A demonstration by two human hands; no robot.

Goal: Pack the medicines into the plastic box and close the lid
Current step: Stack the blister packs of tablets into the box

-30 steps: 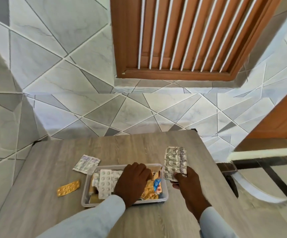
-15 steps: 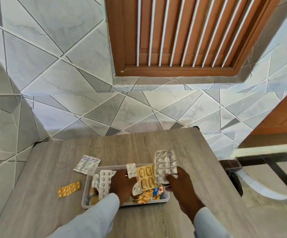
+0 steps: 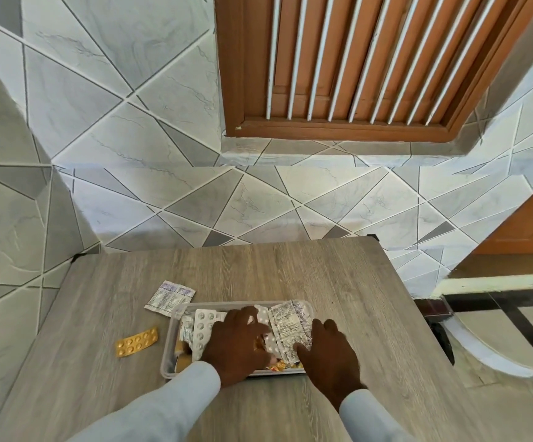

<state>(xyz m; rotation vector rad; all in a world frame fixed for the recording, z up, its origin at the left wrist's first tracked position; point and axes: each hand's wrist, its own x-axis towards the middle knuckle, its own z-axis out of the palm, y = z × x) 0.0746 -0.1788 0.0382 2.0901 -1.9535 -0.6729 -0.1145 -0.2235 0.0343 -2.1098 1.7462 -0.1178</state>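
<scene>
A clear plastic box point(image 3: 171, 333) sits on the wooden table, holding several blister packs. My left hand point(image 3: 236, 342) lies flat on the packs in the middle of the box, fingers spread. My right hand point(image 3: 328, 349) rests at the box's right end, fingertips on a silver foil strip point(image 3: 289, 327) that lies in the box. A white blister pack point(image 3: 202, 330) shows to the left of my left hand. An orange blister pack point(image 3: 136, 341) and a white printed sachet strip point(image 3: 169, 296) lie on the table left of the box. No lid is visible.
The grey wood-grain table point(image 3: 290, 275) stands against a tiled wall, with its far edge close behind the box. A brown slatted window frame point(image 3: 354, 74) is above. The table's right edge drops to the floor.
My right hand has brought the silver foil strip down from above the box's right end into the box. My left hand lifted some packs, then pressed flat on them again.
</scene>
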